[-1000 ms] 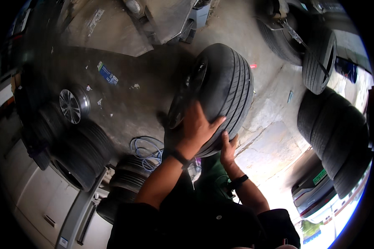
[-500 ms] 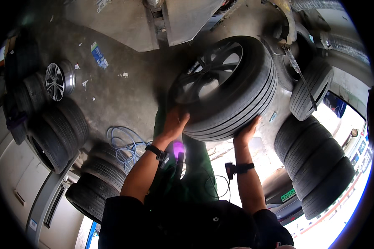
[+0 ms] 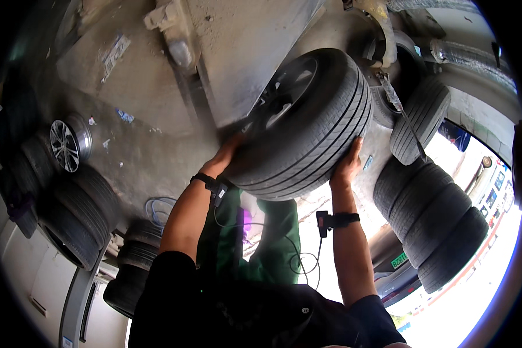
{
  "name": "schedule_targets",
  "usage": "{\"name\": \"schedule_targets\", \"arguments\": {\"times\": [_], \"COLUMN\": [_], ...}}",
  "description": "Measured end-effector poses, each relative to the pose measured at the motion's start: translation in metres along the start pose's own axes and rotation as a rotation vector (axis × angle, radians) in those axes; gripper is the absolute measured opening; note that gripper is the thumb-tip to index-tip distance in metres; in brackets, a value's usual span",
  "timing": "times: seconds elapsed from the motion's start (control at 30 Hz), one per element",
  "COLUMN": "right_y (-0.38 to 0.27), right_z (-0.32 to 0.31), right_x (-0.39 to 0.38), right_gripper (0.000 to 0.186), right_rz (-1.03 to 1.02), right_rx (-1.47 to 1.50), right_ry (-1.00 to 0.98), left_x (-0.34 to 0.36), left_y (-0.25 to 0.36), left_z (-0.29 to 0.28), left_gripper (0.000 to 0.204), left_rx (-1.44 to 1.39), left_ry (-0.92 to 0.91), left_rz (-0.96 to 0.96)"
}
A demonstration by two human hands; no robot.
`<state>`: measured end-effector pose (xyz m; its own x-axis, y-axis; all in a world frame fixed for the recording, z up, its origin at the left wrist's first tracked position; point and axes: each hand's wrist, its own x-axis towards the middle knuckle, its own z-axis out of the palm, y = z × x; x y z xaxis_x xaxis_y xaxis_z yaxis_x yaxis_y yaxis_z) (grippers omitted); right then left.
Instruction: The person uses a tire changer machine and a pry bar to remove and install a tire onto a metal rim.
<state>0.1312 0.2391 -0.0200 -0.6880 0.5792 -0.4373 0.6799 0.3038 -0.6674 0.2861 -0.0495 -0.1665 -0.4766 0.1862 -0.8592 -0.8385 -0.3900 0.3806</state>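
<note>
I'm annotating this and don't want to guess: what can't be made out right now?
All in the head view:
Left hand: fingertips lost at the wheel's dark edge.
Right hand: some fingers hidden behind the wheel.
Wheel's far face: hidden by its tread.
Blue hose: partly covered by the left forearm.
Grey car: partly behind the tire stack.

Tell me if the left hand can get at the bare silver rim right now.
Probably not: the left hand is taken up with the wheel, which the right hand also holds, and the silver rim sits well off to the left.
</note>
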Motion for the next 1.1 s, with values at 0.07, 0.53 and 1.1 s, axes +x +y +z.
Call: {"name": "schedule_targets", "arguments": {"times": [0.07,0.53,1.1], "right_y": [-0.001,0.035,0.044], "right_z": [0.004,-0.087,-0.061], "right_x": [-0.004,0.029,0.058], "right_gripper": [0.089,0.058,0.077], "right_rz": [0.03,0.169,0.362], "right_rx": [0.036,0.156,0.703], "right_ry": [-0.023,-0.521,-0.599], "left_x": [0.039,-0.047,-0.03], "left_y": [-0.023,0.017,0.015], "left_z": [-0.018,0.069,0.117], "left_gripper": [0.068,0.061,0.061], "left_rx": [0.124,-0.011,0.553], "left_ry": [-0.049,0.182,0.315], "left_rz": [0.067,-0.19,0.148]}}
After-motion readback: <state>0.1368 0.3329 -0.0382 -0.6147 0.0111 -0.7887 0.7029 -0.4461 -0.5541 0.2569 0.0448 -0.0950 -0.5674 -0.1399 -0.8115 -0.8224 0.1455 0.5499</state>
